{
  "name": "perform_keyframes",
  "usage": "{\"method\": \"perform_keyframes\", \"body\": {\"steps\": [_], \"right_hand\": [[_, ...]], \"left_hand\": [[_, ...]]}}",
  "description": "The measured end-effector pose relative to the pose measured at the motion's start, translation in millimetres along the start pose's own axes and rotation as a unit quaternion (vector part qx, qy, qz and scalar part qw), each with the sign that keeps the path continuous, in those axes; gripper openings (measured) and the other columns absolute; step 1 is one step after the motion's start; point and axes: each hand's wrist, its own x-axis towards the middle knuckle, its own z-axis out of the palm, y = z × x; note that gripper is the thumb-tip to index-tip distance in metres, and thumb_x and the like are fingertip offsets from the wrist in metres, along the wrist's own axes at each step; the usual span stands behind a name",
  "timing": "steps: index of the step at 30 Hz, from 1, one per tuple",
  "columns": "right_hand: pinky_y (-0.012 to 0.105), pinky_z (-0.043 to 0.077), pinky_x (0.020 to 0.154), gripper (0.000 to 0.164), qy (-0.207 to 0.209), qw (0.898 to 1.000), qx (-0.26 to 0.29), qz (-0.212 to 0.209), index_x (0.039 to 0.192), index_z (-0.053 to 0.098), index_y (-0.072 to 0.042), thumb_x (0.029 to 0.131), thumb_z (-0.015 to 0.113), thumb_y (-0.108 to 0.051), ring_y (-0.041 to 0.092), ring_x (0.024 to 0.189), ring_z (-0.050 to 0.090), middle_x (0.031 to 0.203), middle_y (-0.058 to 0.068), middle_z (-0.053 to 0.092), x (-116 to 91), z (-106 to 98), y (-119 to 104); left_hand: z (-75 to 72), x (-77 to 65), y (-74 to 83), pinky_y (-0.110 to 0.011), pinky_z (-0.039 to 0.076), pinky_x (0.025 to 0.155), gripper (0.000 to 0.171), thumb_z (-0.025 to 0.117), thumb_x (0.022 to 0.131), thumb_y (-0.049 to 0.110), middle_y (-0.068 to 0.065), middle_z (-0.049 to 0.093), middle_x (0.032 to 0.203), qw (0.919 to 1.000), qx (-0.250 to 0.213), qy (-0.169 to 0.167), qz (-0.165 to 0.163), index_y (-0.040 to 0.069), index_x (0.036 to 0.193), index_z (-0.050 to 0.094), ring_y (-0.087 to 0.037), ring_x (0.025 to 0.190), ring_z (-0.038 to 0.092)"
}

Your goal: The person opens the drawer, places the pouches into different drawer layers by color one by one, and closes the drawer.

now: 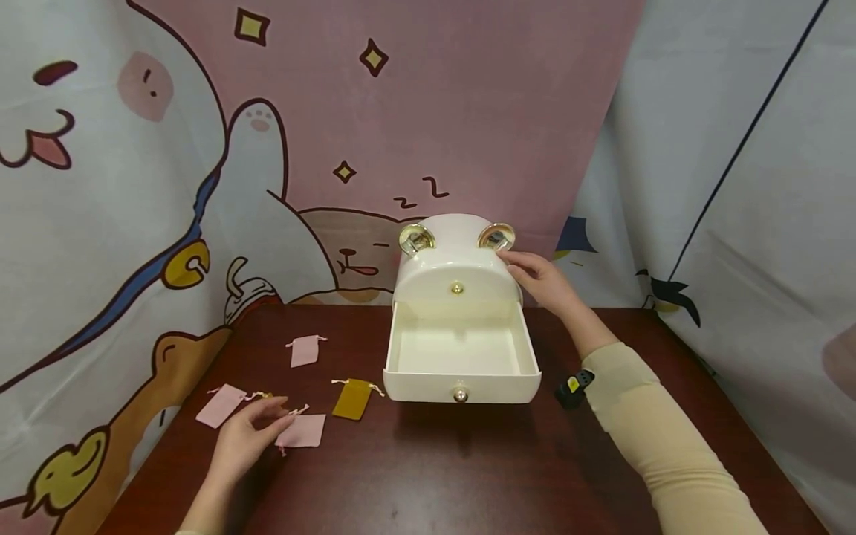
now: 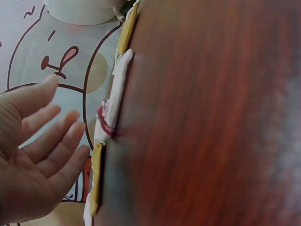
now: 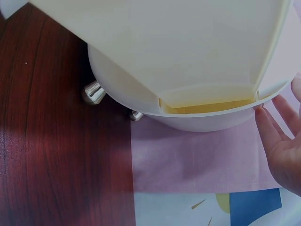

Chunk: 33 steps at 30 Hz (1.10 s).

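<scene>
- Box (image 1: 461, 275), towards the back of the table (image 1: 428, 475): the step seems to be steadying it, right hand (image 1: 542, 282) with fingers parted, perhaps only touching its side.
- Left hand (image 1: 247, 438), loosely spread, holds nothing near a pink pouch (image 1: 306, 431); next likely needs a pinch.
- Cream, rounded; gold-rimmed ears (image 1: 498, 236), drawer (image 1: 424, 388) pulled out.

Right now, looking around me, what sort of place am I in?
Likely a screened-off tabletop workspace: cartoon-print fabric hangs behind and beside the dark reddish table, which holds a cream drawer box and small drawstring pouches. The wider room doesn't show.
</scene>
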Motion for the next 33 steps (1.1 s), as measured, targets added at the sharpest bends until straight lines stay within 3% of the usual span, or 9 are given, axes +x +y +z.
{"method": "perform_keyframes", "body": {"steps": [7,11,17,27,33], "right_hand": [[0.056,0.036,0.107,0.042,-0.002,1.000,-0.002,-0.002,0.144,0.053,-0.008,0.104,0.053,-0.021,0.038,0.132,0.045,0.147,0.017,0.047,0,0,0],[0.056,0.037,0.106,0.042,-0.002,1.000,0.006,-0.001,0.143,0.053,-0.008,0.104,0.053,-0.020,0.038,0.131,0.046,0.147,0.017,0.047,0,0,0],[0.056,0.037,0.106,0.042,0.001,1.000,0.004,0.003,0.143,0.053,-0.009,0.104,0.054,-0.021,0.037,0.132,0.045,0.147,0.017,0.047,0,0,0],[0.055,0.037,0.107,0.042,0.001,1.000,0.008,0.004,0.144,0.053,-0.008,0.104,0.054,-0.022,0.037,0.134,0.044,0.149,0.016,0.046,-1,0,1],[0.055,0.038,0.106,0.042,0.002,1.000,0.009,0.005,0.144,0.053,-0.008,0.104,0.054,-0.022,0.037,0.133,0.046,0.148,0.016,0.046,0,1,1]], "left_hand": [[0.5,-6.1,-6.3,-0.024,0.050,0.065,0.040,0.084,0.080,0.016,-0.011,0.073,0.096,0.9999,0.010,0.003,-0.012,0.001,0.116,0.071,-0.014,0.081,0.066],[-0.1,-8.5,-8.1,-0.025,0.051,0.066,0.040,0.084,0.079,0.012,-0.014,0.072,0.098,0.9994,0.026,0.004,-0.023,0.000,0.116,0.071,-0.020,0.082,0.068],[-0.6,-9.0,-11.8,-0.024,0.051,0.065,0.043,0.083,0.080,0.013,-0.015,0.072,0.100,0.9977,0.028,-0.022,-0.058,-0.003,0.118,0.069,-0.027,0.087,0.069],[2.9,-6.9,-20.8,-0.023,0.051,0.067,0.046,0.085,0.078,0.017,-0.013,0.073,0.098,0.9956,0.015,-0.037,-0.085,-0.001,0.118,0.070,-0.022,0.087,0.068],[5.7,-5.8,-22.3,-0.024,0.050,0.067,0.044,0.086,0.077,0.015,-0.007,0.072,0.090,0.9965,0.028,-0.035,-0.071,0.000,0.115,0.072,-0.016,0.081,0.065]]}}
